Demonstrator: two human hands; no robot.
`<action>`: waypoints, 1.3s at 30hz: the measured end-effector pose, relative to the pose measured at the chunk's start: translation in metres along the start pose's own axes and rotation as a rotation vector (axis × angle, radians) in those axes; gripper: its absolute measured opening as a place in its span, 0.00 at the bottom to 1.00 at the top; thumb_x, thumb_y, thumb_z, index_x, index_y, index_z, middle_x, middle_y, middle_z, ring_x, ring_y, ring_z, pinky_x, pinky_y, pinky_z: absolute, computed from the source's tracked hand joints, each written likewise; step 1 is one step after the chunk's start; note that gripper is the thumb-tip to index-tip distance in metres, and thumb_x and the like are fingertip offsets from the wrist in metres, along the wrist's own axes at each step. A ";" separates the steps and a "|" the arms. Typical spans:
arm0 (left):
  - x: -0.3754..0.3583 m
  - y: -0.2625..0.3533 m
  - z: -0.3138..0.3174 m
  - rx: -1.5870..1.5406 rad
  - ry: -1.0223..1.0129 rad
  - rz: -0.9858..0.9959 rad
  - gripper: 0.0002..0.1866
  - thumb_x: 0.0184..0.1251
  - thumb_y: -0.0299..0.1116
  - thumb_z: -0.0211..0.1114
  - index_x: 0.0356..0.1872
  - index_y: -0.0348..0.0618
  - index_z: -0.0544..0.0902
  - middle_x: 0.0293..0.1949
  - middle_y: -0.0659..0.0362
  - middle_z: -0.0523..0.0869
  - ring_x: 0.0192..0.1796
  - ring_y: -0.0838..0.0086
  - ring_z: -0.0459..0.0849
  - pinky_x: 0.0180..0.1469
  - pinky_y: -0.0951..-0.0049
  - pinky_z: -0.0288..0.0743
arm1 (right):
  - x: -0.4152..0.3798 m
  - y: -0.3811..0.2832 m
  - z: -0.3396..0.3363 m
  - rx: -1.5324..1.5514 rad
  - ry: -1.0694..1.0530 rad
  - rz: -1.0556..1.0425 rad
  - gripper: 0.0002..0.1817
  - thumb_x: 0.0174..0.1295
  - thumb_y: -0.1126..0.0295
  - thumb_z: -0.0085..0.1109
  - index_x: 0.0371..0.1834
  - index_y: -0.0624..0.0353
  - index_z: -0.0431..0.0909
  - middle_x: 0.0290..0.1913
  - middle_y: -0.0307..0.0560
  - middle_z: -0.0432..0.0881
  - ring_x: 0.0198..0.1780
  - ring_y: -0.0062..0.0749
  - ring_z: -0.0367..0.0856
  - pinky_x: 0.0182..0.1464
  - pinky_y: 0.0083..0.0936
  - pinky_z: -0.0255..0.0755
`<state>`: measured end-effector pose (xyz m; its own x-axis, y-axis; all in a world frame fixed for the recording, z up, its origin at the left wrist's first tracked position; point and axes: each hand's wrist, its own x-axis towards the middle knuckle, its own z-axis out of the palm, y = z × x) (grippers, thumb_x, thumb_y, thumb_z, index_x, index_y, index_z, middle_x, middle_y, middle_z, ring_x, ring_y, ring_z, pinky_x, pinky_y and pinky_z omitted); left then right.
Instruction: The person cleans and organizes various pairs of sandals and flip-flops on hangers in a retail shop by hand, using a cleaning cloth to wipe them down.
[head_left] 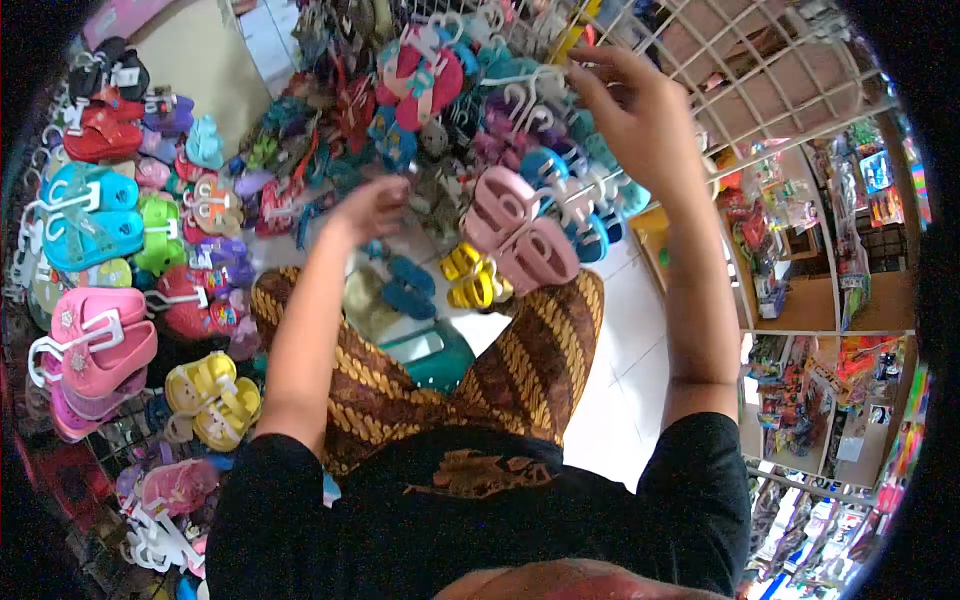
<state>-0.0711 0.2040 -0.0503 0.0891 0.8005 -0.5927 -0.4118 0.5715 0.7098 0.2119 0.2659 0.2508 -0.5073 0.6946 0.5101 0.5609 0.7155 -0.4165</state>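
Observation:
My right hand [628, 105] is raised at the upper right, its fingers curved and apart beside white hangers [540, 100] near the wire grid; nothing shows in it. My left hand [375, 208] reaches forward near the middle, blurred by motion, so its fingers cannot be made out well. Between the two hands lie pink sandals [520, 230], with blue sandals [590, 235] to their right and yellow sandals [475, 278] below. Dark blue sandals [408, 287] are just below my left hand. Pink and red flip-flops [422, 80] hang at the top.
Many sandals on hangers fill the left side, among them turquoise ones [92, 215] and pink ones [105, 340]. A white wire grid [760, 70] spans the upper right. Shelves [795, 318] with packaged goods stand right of the tiled floor [615, 400]. A green object [440, 355] lies between my knees.

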 end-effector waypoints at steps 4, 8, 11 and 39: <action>0.085 -0.039 -0.180 -0.349 -0.165 0.306 0.27 0.67 0.49 0.58 0.63 0.48 0.71 0.62 0.55 0.75 0.59 0.64 0.77 0.59 0.63 0.73 | -0.060 -0.049 0.000 0.651 -0.636 0.016 0.15 0.66 0.64 0.59 0.46 0.66 0.80 0.38 0.49 0.85 0.39 0.30 0.84 0.44 0.24 0.75; 0.011 -0.023 -0.162 -0.320 0.490 0.195 0.28 0.68 0.50 0.56 0.65 0.50 0.70 0.63 0.59 0.75 0.65 0.67 0.72 0.66 0.60 0.63 | -0.098 -0.046 0.084 0.800 -1.463 -0.024 0.17 0.68 0.59 0.56 0.48 0.63 0.81 0.41 0.51 0.86 0.35 0.27 0.84 0.36 0.23 0.77; 0.026 -0.038 -0.196 -0.239 0.585 0.063 0.27 0.67 0.52 0.56 0.64 0.54 0.72 0.63 0.61 0.75 0.63 0.68 0.73 0.64 0.61 0.64 | -0.137 -0.020 0.186 0.662 -1.424 0.417 0.18 0.69 0.55 0.53 0.45 0.61 0.79 0.34 0.43 0.85 0.31 0.24 0.84 0.27 0.22 0.76; 0.058 -0.011 -0.180 -0.544 0.870 0.257 0.18 0.66 0.43 0.59 0.50 0.43 0.75 0.53 0.58 0.75 0.55 0.66 0.73 0.60 0.60 0.66 | -0.409 0.221 0.658 -0.109 -1.244 1.011 0.16 0.70 0.60 0.50 0.53 0.57 0.73 0.37 0.47 0.78 0.28 0.33 0.76 0.28 0.30 0.75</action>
<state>-0.2245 0.2116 -0.1604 -0.6501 0.3579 -0.6702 -0.6962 0.0728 0.7142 0.1124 0.1893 -0.5450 -0.0782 0.5221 -0.8493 0.9941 -0.0230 -0.1057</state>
